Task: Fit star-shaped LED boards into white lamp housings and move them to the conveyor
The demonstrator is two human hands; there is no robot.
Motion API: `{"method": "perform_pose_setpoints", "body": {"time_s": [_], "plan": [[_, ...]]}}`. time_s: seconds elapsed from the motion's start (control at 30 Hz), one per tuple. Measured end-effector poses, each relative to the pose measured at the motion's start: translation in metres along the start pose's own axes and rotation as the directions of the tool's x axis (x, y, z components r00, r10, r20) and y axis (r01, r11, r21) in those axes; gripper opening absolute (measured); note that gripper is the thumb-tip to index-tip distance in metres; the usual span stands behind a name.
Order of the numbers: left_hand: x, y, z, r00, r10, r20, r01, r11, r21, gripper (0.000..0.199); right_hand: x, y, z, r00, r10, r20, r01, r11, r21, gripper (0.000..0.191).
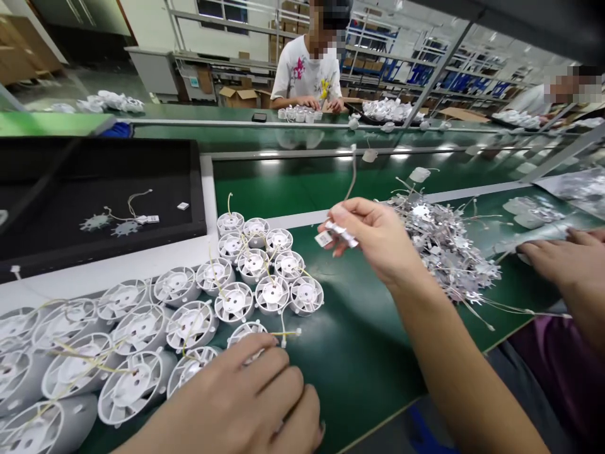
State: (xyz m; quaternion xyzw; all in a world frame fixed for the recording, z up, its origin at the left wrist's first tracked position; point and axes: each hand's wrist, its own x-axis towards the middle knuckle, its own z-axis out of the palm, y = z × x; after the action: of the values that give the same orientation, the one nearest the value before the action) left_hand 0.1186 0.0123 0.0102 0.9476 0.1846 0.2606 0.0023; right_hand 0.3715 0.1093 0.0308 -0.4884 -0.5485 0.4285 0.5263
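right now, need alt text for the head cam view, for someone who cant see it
A person's right hand pinches a small white wired tag above a green workbench, beside a tangled pile of silvery star-shaped pieces. The left hand lies over rows of round white plastic housings trailing thin wires.

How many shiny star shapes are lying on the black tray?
2. One shiny star shape lies on the black tray, and a second shiny star shape lies just to its right. Both have thin wires attached. None looks hidden.
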Motion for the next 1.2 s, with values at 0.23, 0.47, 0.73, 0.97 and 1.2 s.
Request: {"method": "perform_pose_setpoints", "body": {"time_s": [0.23,0.47,0.73,0.97,1.2], "plan": [[0.038,-0.034,-0.027,0.941,-0.325,-0.095,0.332,0.941,0.065,0.034,-0.024,0.007,0.018,0.997,-0.083,-0.002,0.083,0.987,0.14,0.036],[0.059,-0.054,-0.019,0.823,-0.55,0.141,0.562,0.753,-0.342,0.05,-0.047,0.011,0.023,0.926,-0.373,-0.065,0.378,0.916,0.131,0.015],[0.061,-0.057,-0.019,0.867,-0.476,-0.145,0.422,0.858,-0.294,0.027,-0.048,0.013,0.005,0.925,-0.348,0.151,0.303,0.917,0.258,0.038],[0.052,-0.064,-0.02,0.964,-0.175,-0.201,0.179,0.984,0.002,0.015,-0.035,0.01,-0.002,0.932,0.007,0.362,-0.177,0.881,0.438,0.026],[0.05,-0.058,-0.018,0.968,-0.226,-0.113,0.218,0.973,-0.075,0.019,-0.042,0.003,0.008,0.896,0.105,0.431,-0.204,0.96,0.191,0.044]]}}
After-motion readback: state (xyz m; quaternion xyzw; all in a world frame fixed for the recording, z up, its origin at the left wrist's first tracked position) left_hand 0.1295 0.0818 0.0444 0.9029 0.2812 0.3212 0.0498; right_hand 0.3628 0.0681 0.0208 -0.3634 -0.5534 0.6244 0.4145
